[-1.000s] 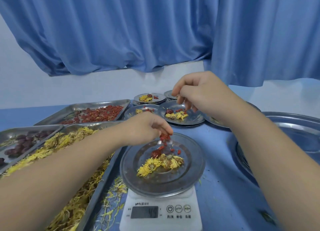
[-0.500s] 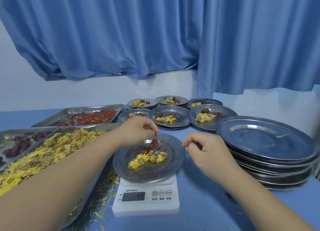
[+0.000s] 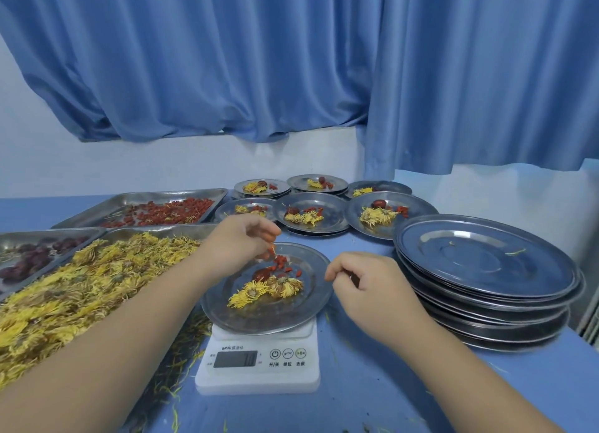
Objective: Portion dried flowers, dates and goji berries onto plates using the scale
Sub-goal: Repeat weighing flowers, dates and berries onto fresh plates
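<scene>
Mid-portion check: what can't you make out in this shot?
Scale display: head view, digits blurred, unreadable.
Left hand: pinches goji berries; curled fingers hide how many.
Right hand: curled fingers hide whether its grip holds anything.
Date tray: cut off by left edge.
</scene>
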`<state>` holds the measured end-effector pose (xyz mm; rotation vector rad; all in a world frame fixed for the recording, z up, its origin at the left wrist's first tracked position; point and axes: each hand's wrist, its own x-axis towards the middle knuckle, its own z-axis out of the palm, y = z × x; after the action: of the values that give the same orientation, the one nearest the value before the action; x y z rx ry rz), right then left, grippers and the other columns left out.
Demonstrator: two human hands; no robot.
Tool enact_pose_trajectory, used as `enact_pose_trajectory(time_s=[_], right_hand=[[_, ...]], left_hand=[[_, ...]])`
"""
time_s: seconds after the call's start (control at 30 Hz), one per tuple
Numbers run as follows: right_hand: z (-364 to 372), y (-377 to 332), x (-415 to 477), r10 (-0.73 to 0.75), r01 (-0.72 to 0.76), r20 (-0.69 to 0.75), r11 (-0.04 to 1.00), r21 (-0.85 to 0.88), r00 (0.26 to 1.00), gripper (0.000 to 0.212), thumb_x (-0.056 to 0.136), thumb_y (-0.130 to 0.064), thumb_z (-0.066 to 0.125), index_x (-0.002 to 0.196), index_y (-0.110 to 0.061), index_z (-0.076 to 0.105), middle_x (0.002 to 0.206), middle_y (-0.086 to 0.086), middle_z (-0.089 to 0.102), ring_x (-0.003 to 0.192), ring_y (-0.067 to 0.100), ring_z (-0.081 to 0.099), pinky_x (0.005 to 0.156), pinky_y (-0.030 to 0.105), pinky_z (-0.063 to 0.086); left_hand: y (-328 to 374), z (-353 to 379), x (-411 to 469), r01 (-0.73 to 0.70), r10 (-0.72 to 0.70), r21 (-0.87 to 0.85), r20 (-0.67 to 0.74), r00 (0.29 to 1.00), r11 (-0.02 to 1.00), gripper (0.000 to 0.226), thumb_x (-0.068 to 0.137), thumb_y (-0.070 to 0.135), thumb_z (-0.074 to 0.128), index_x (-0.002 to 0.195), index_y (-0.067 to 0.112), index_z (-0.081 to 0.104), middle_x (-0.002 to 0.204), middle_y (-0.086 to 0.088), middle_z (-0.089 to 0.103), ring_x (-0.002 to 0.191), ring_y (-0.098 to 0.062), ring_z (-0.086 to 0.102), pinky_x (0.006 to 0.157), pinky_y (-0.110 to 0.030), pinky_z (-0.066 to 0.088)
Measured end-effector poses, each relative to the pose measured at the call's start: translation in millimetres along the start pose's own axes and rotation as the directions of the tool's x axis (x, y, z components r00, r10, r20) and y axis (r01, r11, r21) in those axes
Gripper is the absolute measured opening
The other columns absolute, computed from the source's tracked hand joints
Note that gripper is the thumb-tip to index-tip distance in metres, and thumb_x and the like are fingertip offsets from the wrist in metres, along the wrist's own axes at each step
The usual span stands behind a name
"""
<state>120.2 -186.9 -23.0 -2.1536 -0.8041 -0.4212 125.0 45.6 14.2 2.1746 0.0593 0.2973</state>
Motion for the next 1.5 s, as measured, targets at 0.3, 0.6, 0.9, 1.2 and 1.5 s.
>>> enact_pose_trajectory(time_s=[0.3,0.6,0.9,1.2,1.5], right_hand=[[0,-1,0,0.014,-0.014,0.024,1.0,0.008,1.0,0.022,0.082,-0.011,0.049,0.074,-0.023,0.066,0.067,-0.017,0.057,0.064,-0.007,0.051,0.052,0.017,0.032],[6,6,2,0.187,-0.188,0.01,0.981,0.042,0.982,0.02,0.086,-0.021,0.049,0.071,-0.027,0.06,0.06,-0.012,0.06,0.047,0.007,0.046,0.047,0.024,0.037],[13,7,4,0.485,-0.514,0.186,0.843,0.159,0.854,0.053,0.091,-0.049,0.049,0.069,-0.002,0.056,0.045,0.002,0.057,0.035,0.013,0.044,0.042,0.02,0.036],[21,1,1,0.528,-0.711,0.478,0.479,0.514,0.702,0.023,0.091,-0.024,0.06,0.076,-0.007,0.065,0.057,0.01,0.06,0.037,0.017,0.045,0.034,0.018,0.03],[27,-4,-2,0.534,-0.672,0.454,0.335,0.66,0.713,0.023,0.092,-0.013,0.056,0.071,-0.004,0.06,0.057,0.007,0.059,0.041,0.01,0.048,0.035,0.018,0.037]], left_hand=[[3,3,5,0.029,-0.031,-0.065,-0.029,0.999,0.997,0.023,0.083,0.007,0.073,0.1,0.022,0.069,0.103,-0.005,0.065,0.086,-0.018,0.069,0.074,-0.028,0.058],[1,-25,-30,0.081,-0.129,-0.703,-0.016,0.991,0.707,0.017,0.096,0.012,0.055,0.105,0.01,0.069,0.111,-0.012,0.072,0.102,-0.031,0.07,0.084,-0.042,0.058],[-23,-30,-60,0.015,-0.302,-0.897,-0.132,0.944,0.441,0.011,0.092,0.017,0.054,0.098,0.017,0.064,0.095,-0.004,0.066,0.086,-0.023,0.068,0.075,-0.033,0.051],[-24,-21,-71,-0.014,-0.309,-0.957,-0.107,0.945,0.29,0.012,0.087,0.021,0.053,0.086,0.017,0.064,0.08,0.0,0.063,0.07,-0.017,0.061,0.063,-0.027,0.043],[-27,-33,-77,-0.123,-0.315,-0.985,-0.155,0.936,0.121,0.017,0.085,0.026,0.052,0.091,0.016,0.064,0.081,-0.002,0.063,0.074,-0.019,0.056,0.066,-0.03,0.041]])
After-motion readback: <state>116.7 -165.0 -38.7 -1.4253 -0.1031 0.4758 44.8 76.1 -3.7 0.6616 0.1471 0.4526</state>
